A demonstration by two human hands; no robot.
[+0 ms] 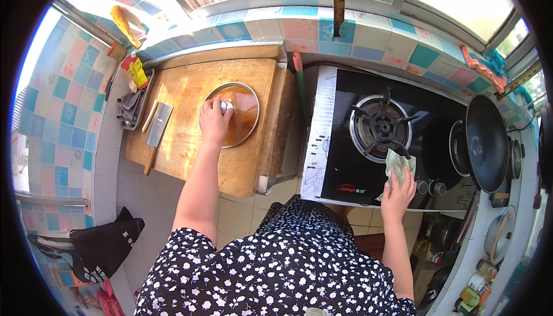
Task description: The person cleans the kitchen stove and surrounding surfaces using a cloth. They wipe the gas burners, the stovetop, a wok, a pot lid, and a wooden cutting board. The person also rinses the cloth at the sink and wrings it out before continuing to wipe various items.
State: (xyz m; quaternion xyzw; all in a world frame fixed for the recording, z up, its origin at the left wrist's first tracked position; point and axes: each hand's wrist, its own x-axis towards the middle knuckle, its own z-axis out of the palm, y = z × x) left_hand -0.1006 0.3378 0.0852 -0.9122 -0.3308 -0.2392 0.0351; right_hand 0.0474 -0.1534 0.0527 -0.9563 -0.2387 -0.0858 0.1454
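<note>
My left hand (214, 119) is closed round the knob of a glass pot lid (244, 115), which lies on the wooden board at the left. A pale green cloth (399, 165) is under the fingers of my right hand (398, 189), pressed on the front part of the black gas stove (345, 137). The cloth lies just below the near burner (384, 125), beside the control knobs (431, 187). Part of the cloth is hidden by my fingers.
On the wooden board (190, 91) a cleaver (159, 127) lies left of the lid. A tray with a grey rag (131, 107) stands at the board's left edge. At the stove's right, a black wok (487, 143) stands tilted, its handle pointing toward me.
</note>
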